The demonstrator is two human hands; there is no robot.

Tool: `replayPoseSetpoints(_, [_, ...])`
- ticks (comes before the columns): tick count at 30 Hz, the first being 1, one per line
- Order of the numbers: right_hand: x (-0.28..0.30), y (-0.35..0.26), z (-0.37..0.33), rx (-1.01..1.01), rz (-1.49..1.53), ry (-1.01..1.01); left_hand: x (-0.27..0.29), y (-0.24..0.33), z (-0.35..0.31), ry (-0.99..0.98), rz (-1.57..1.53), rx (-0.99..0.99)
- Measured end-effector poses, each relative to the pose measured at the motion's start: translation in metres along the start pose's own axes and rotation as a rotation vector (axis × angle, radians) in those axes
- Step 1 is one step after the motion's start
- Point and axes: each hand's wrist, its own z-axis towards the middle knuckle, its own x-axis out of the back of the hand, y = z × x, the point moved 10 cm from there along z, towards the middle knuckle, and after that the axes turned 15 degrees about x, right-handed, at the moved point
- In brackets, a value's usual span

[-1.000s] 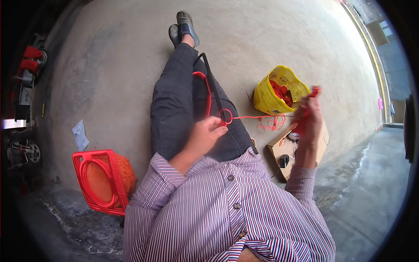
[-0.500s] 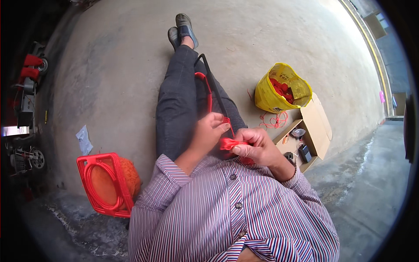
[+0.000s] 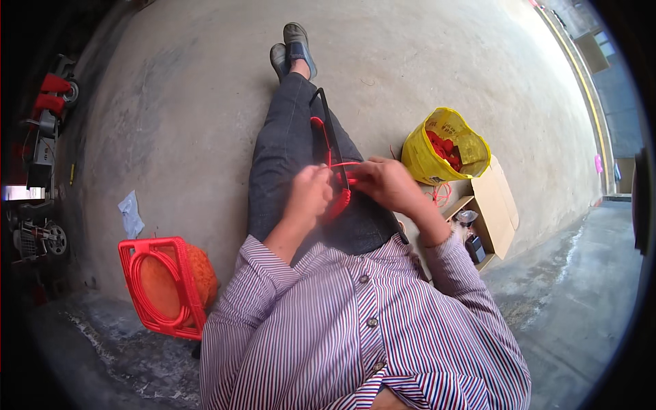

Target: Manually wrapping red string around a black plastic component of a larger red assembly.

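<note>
Slender red cord (image 3: 346,163), probably light and limp, best pinched beside the angular black bar (image 3: 335,139) toward dark cloth trousers' (image 3: 275,160) right edge; right hand (image 3: 389,184) pinches cord, left hand (image 3: 311,194) blurred, grip unclear.

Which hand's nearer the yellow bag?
Right. The right hand is just left of the yellow bag; the left hand is farther off to its left.

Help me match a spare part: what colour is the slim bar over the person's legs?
The slim bar is black, best seen in the head view.
</note>
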Motion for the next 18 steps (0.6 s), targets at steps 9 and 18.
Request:
replayPoseSetpoints(9, [0.028, -0.037, -0.002, 0.034, 0.320, 0.336, -0.021, 0.045, -0.052, 0.002, 0.031, -0.250])
replayPoseSetpoints(18, [0.140, 0.002, -0.079, -0.017, 1.163, 0.953, -0.021, 0.021, -0.030, -0.181, -0.087, -0.098])
